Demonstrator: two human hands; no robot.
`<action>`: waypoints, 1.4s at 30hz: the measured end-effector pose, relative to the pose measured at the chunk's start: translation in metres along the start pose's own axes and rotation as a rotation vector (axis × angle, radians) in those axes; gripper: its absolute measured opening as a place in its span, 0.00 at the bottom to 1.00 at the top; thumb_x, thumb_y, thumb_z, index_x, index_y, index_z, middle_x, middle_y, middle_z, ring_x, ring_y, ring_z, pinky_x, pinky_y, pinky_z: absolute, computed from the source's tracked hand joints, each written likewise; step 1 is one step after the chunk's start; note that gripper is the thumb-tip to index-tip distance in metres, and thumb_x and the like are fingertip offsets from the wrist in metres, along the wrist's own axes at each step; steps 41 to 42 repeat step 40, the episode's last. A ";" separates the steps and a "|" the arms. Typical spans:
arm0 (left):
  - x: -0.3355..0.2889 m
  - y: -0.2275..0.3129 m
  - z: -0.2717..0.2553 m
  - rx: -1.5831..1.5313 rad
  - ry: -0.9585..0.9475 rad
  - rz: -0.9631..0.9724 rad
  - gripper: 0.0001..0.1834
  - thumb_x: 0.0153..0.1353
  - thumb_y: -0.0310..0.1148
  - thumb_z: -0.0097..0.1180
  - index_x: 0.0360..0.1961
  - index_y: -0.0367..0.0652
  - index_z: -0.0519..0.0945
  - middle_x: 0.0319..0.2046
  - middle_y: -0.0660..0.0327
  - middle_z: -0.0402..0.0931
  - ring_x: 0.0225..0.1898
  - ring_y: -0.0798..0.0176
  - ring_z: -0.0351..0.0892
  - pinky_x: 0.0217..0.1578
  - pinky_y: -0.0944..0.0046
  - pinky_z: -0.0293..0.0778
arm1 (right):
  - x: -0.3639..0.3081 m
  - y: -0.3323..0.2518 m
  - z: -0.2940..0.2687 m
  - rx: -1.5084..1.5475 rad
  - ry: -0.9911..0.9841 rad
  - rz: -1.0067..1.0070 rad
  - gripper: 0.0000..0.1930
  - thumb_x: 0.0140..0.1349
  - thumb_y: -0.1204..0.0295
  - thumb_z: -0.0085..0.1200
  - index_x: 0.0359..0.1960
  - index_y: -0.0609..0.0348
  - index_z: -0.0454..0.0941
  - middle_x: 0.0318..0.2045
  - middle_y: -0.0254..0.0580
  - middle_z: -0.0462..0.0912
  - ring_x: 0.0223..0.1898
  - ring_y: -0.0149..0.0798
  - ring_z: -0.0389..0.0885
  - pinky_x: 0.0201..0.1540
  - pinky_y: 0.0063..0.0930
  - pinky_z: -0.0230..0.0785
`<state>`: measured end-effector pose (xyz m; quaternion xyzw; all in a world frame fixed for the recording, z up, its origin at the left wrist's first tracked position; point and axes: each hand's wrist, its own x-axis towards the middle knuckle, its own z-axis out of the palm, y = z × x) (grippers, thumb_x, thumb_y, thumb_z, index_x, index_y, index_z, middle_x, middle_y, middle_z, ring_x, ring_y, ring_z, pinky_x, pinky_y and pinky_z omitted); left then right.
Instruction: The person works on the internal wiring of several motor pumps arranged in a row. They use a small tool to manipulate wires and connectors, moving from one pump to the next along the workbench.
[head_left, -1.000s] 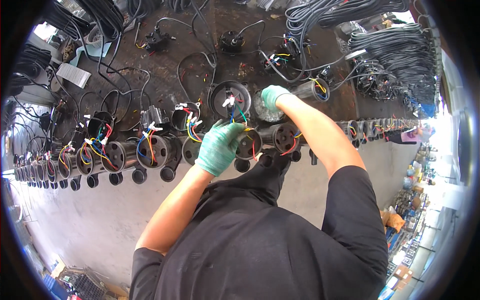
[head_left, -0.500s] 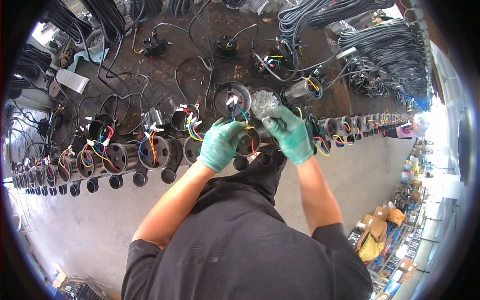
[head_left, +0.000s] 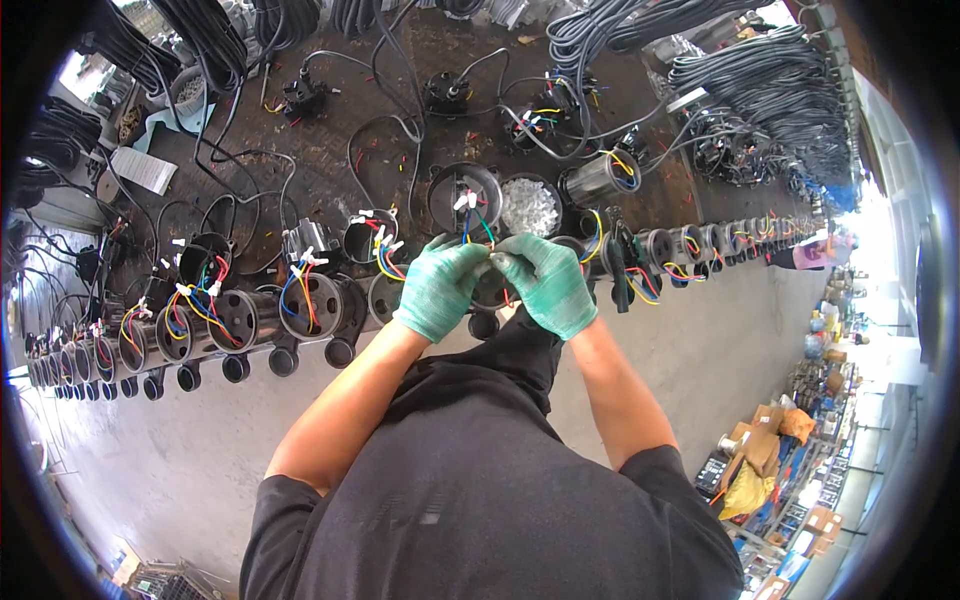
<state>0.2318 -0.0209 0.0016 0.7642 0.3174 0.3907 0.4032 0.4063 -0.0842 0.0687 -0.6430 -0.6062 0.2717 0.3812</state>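
My left hand (head_left: 440, 290), in a green glove, pinches wires in front of my body. My right hand (head_left: 550, 287), gloved alike, is closed with its fingertips against the left ones at the wire ends; whether a small cap sits between them is hidden. A green wire (head_left: 485, 227) runs down to the fingers from an open round black housing (head_left: 432, 200) just beyond. White wire caps (head_left: 466, 201) stand inside that housing. Beside it, behind my right hand, is a bowl of clear whitish caps (head_left: 530, 206). Below my fingers is a motor casing, mostly covered.
A row of cylindrical motor casings (head_left: 237, 320) with coloured wires lines the bench's near edge on both sides. Black cables (head_left: 415, 130) cross the dark bench (head_left: 330, 150). Coiled cable bundles (head_left: 770, 90) lie far right. A metal cylinder (head_left: 600, 183) rests right of the bowl.
My right hand has moved left from in front of the bowl to meet the left fingertips at the wires. My left hand has stayed in place, and the yellow wire end there is now covered.
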 end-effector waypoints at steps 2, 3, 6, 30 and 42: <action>0.000 -0.003 0.002 0.009 -0.012 0.005 0.13 0.58 0.23 0.65 0.44 0.44 0.87 0.37 0.52 0.87 0.42 0.43 0.86 0.59 0.47 0.76 | 0.004 -0.004 -0.006 -0.096 -0.135 0.088 0.09 0.71 0.70 0.64 0.44 0.64 0.85 0.33 0.46 0.88 0.35 0.32 0.87 0.40 0.25 0.78; 0.000 -0.005 0.003 0.021 -0.023 0.008 0.12 0.58 0.23 0.65 0.44 0.44 0.87 0.37 0.53 0.87 0.42 0.43 0.86 0.58 0.47 0.76 | 0.004 -0.009 -0.008 -0.100 -0.130 0.091 0.09 0.71 0.70 0.64 0.44 0.64 0.85 0.33 0.46 0.88 0.35 0.32 0.87 0.40 0.25 0.78; 0.002 -0.001 0.001 -0.027 0.011 -0.001 0.12 0.58 0.23 0.65 0.44 0.44 0.87 0.37 0.53 0.87 0.41 0.43 0.86 0.58 0.48 0.76 | 0.005 -0.014 -0.018 -0.078 -0.182 0.215 0.12 0.73 0.65 0.63 0.45 0.63 0.85 0.34 0.46 0.88 0.36 0.35 0.88 0.39 0.31 0.79; 0.005 0.005 -0.003 -0.019 0.031 0.045 0.07 0.62 0.28 0.67 0.41 0.42 0.87 0.36 0.55 0.88 0.39 0.43 0.86 0.54 0.50 0.78 | -0.057 -0.012 -0.057 -0.434 -0.084 0.088 0.37 0.49 0.79 0.66 0.66 0.62 0.72 0.53 0.56 0.80 0.52 0.57 0.83 0.55 0.42 0.78; 0.002 0.000 -0.003 -0.010 -0.035 -0.002 0.09 0.62 0.29 0.67 0.44 0.43 0.87 0.38 0.53 0.88 0.42 0.45 0.88 0.61 0.47 0.75 | -0.045 -0.010 -0.025 -0.425 -0.145 0.115 0.36 0.50 0.77 0.65 0.67 0.60 0.73 0.51 0.54 0.81 0.53 0.56 0.83 0.57 0.44 0.77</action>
